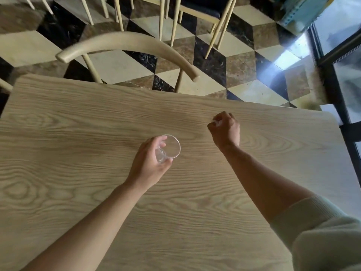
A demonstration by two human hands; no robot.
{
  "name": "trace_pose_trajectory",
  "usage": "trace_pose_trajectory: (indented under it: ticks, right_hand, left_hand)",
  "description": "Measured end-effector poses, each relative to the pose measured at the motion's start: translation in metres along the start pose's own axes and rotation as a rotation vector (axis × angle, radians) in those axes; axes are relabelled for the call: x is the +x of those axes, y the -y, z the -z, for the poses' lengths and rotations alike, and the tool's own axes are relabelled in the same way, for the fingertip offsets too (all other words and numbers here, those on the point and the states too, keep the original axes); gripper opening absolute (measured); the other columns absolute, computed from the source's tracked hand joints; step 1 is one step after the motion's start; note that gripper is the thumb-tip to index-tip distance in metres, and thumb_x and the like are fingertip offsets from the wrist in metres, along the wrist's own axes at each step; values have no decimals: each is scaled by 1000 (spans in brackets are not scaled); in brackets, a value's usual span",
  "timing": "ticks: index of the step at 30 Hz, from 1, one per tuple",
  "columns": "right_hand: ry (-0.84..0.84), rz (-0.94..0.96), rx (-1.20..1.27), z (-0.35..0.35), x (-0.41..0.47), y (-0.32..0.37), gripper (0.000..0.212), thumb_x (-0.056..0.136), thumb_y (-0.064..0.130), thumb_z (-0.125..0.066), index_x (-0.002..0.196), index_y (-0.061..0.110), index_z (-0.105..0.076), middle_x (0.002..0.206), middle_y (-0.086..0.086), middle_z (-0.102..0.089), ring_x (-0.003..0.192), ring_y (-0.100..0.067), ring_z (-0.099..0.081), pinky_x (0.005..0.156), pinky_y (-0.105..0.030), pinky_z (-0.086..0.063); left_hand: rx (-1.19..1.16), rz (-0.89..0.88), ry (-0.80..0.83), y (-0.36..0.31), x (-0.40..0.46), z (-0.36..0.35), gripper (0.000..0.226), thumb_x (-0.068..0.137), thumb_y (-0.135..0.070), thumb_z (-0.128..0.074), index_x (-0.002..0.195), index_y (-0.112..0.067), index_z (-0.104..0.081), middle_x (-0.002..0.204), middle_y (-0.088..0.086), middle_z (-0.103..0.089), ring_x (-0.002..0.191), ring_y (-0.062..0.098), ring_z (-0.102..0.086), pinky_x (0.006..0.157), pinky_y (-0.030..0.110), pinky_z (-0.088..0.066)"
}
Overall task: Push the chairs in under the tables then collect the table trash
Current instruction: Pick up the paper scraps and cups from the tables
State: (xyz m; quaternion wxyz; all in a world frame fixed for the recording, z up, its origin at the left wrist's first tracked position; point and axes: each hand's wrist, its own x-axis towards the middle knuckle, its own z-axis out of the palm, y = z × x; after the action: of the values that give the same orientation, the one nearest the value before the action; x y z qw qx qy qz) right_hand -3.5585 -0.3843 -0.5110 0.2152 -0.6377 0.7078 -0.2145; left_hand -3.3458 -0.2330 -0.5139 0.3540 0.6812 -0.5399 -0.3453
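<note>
My left hand (150, 161) grips a clear plastic cup (171, 148) over the middle of the light wood table (78, 143); the cup's mouth faces up and it looks empty. To its right my right hand (224, 130) is closed in a fist above the tabletop, with a small whitish scrap (217, 122) showing between the fingers; what it is stays unclear. A light wooden chair (125, 43) with a curved backrest stands at the table's far edge, its seat hidden under the table.
More pale chair legs (218, 26) and a dark seat stand further back on the black, brown and cream patterned floor (244, 61). A dark-framed glass door or window (343, 61) runs along the right side, close to the table's right corner.
</note>
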Motion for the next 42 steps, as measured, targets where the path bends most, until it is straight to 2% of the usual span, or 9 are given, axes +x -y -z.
trace_pose_trajectory:
  ticks: [4,10,16,19,25,30,33,37,42]
  right_hand:
    - [159,-112,-144,-3,22,0,23,85,25,-77,100,8,-70,108,-8,-58,87,-22,-56,75,-29,-44]
    - [261,-110,238,3,-43,43,5,76,20,-76,76,23,-73,61,6,-67,50,-7,-60,48,-23,-48]
    - [481,241,144,37,-116,82,17,75,16,-76,86,29,-73,74,9,-72,67,-2,-64,60,-14,-47]
    - [568,397,-10,56,-150,89,18,84,11,-71,98,20,-77,92,4,-76,84,-9,-68,74,-22,-53]
    - [824,489,-181,99,-222,87,46,90,2,-51,128,22,-67,123,-2,-72,111,-18,-64,84,-22,-46]
    - [865,578,-110,137,-302,97,49,86,-4,-46,118,22,-72,110,2,-75,100,-13,-69,89,-36,-55]
    - [889,658,-35,138,-360,112,49,85,-8,-41,101,22,-75,96,5,-76,88,-10,-71,81,-36,-58]
    - [916,711,181,119,-429,144,49,87,-14,-37,93,18,-73,86,10,-74,80,0,-71,69,-13,-50]
    - [868,792,392,75,-523,195,47,95,-11,-40,106,17,-75,105,7,-75,98,1,-67,86,-14,-51]
  left_hand:
    - [14,-26,-13,1,8,3,64,77,-13,-85,135,-18,-58,117,0,-67,111,19,-63,98,41,-50]
    - [76,-20,1,4,-7,3,63,78,-11,-82,136,-19,-58,119,0,-66,111,20,-60,96,40,-51]
    - [159,0,6,-10,-38,6,63,81,-18,-79,139,-24,-54,121,-1,-64,112,18,-57,96,33,-48]
    - [202,-45,22,-27,-68,7,59,81,-14,-77,136,-17,-56,121,1,-64,114,19,-59,99,35,-48]
    - [185,-46,6,-53,-154,9,32,82,-7,-74,111,-15,-64,108,-1,-68,103,21,-66,87,37,-53]
    - [123,83,-101,-70,-269,26,47,77,-8,-76,116,-28,-60,109,-6,-70,95,13,-67,79,24,-54]
    - [92,166,-158,-73,-339,41,58,77,-15,-75,125,-39,-55,104,-18,-63,92,2,-62,69,3,-42]
    - [-81,308,-271,-65,-409,70,59,74,-26,-76,127,-39,-53,108,-26,-63,95,-10,-61,65,4,-42]
    - [-174,397,-415,-26,-478,121,56,72,-37,-80,122,-33,-56,116,-13,-65,102,0,-62,84,23,-54]
